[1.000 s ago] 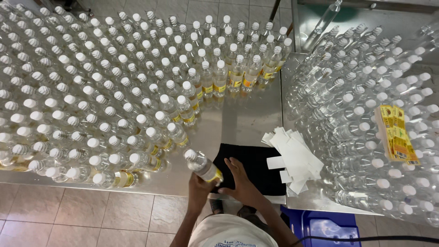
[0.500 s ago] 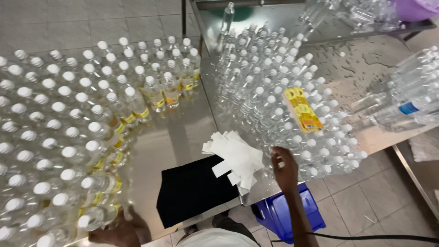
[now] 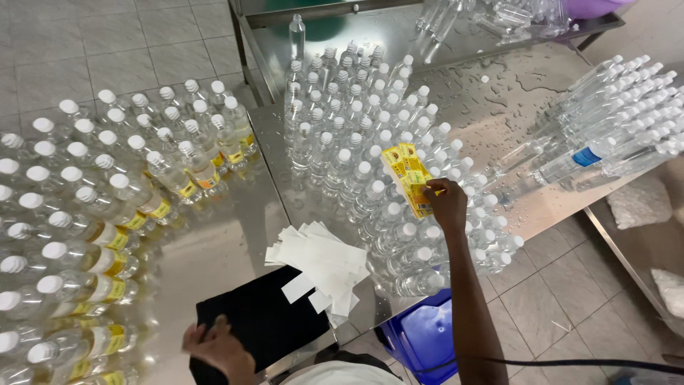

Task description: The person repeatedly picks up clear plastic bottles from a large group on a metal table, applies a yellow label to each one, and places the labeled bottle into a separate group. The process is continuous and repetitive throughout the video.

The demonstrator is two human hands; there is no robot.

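- Reaching out over the unlabelled bottles [image 3: 370, 178], the right hand [image 3: 447, 205] has its fingers curled onto the near end of a stack of yellow labels [image 3: 407, 177]; the stack lies on the white caps near the bench's right edge.
- The left hand [image 3: 217, 349] rests at the near edge of the bench [image 3: 235, 235], fingers bent over the corner of a black cloth [image 3: 263, 321]; whether they actually pinch it I cannot tell.
- White backing strips [image 3: 320, 264] lie in a loose heap just beyond the cloth, between the two crowds of bottles.
- Labelled bottles [image 3: 107, 235] with yellow bands fill the left side of the bench, right up to its left edge.
- The bench is shiny steel; a second steel table [image 3: 513, 107] to the right is wet with drops and carries bottles lying on their sides [image 3: 613, 121].
- The floor [image 3: 556, 299] is pale tile, and a blue crate [image 3: 420, 335] stands on it below the bench's near right corner.
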